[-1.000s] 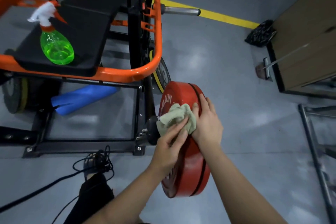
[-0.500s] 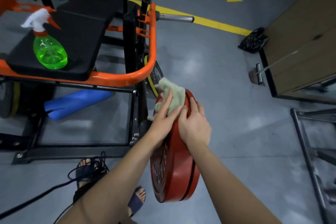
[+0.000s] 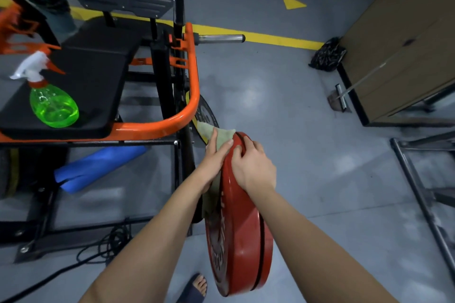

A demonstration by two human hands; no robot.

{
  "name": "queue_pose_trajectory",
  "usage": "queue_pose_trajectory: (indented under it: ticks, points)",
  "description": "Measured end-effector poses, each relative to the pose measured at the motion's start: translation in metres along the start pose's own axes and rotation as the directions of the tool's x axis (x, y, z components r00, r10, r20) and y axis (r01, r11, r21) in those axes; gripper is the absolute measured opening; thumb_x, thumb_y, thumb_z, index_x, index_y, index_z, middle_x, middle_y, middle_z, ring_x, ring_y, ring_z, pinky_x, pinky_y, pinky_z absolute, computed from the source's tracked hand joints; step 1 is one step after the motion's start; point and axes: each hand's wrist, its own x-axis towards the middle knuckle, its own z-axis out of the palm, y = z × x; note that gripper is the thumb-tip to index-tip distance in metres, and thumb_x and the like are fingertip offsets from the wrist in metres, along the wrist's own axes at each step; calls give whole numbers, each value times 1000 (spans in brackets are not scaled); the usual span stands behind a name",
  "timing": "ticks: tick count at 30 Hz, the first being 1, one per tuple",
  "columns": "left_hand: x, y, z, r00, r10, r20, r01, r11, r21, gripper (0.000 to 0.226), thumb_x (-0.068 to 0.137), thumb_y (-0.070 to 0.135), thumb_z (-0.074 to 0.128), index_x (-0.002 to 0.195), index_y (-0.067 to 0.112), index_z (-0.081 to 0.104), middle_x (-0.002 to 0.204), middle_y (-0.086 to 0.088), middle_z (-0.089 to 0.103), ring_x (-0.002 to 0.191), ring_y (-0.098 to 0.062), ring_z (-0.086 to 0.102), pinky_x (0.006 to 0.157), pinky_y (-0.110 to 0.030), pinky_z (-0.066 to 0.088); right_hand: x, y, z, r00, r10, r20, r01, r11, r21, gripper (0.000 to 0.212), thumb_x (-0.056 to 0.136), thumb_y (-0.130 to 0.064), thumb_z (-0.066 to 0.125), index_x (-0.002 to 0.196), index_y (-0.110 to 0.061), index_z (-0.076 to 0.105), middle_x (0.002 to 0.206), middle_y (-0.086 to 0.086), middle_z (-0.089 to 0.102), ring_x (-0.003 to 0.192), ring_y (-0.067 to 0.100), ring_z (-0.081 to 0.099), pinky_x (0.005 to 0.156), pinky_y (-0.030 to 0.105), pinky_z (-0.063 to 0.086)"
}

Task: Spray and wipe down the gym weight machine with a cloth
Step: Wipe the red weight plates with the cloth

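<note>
Left hand [image 3: 214, 157] presses the cloth [image 3: 221, 134] flat-fingered against the weight plate [image 3: 243, 241] near its top; right hand [image 3: 253, 167], just beside it, clutches the rim. Should that grip slacken under the pushing, the plate may swing or tip toward the foot [image 3: 199, 285] below.

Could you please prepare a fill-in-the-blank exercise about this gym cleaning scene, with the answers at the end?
1. The left hand presses the cloth against the ____ weight plate.
2. The right hand grips the rim of the same ____.
3. The green ____ bottle stands on the black seat pad.
4. A ____ foam roll lies on the floor below the orange frame.
Missing words: red, plate, spray, blue.
</note>
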Motion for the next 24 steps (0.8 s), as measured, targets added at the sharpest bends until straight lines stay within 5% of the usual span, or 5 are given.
queue_pose_trajectory:
  ticks: [7, 13, 16, 19, 24]
  points:
    - [-26, -16, -12, 991, 137, -8, -137, 982, -128, 46, 104, 38, 54, 147, 50, 44, 159, 22, 36, 146, 3, 32, 118, -20, 27, 39, -14, 2, 992, 43, 120, -36, 998, -55, 46, 99, -44, 31, 131, -27, 60, 133, 5, 59, 119, 35, 58, 98, 44, 43]
    - [-36, -25, -12, 985, 173, -13, -172, 958, -228, 43, 110, 24, 45, 153, 23, 46, 151, 8, 53, 142, -10, 45, 117, -32, 37, 88, -32, 11, 977, 58, 205, -40, 995, -91, 66, 100, -52, 38, 154, -14, 33, 153, 10, 45, 137, 35, 46, 106, 46, 38]
    - [-39, -17, -15, 988, 153, 2, -148, 964, -219, 40, 111, 22, 40, 150, 17, 49, 144, -4, 61, 136, -21, 55, 109, -33, 47, 104, -45, 10, 988, -88, 128, 76, 993, 95, 62, 102, -53, 44, 153, -18, 43, 154, 6, 48, 141, 28, 45, 111, 41, 38]
    - [-37, -19, -18, 989, 147, 9, -142, 967, -213, 41, 111, 24, 41, 150, 18, 50, 148, -4, 57, 140, -21, 51, 119, -44, 35, 103, -43, 3, 979, -204, 3, 193, 933, 305, 38, 103, -35, 53, 133, -15, 64, 135, 3, 65, 126, 21, 58, 105, 31, 43]
    - [-38, -15, -20, 990, 135, -44, -140, 978, -155, 43, 110, 26, 44, 152, 17, 47, 153, -9, 52, 143, -26, 46, 124, -51, 27, 42, 6, -11, 981, -153, 119, 142, 985, 98, 41, 100, -34, 55, 137, -16, 61, 149, 10, 52, 137, 29, 48, 114, 37, 37]
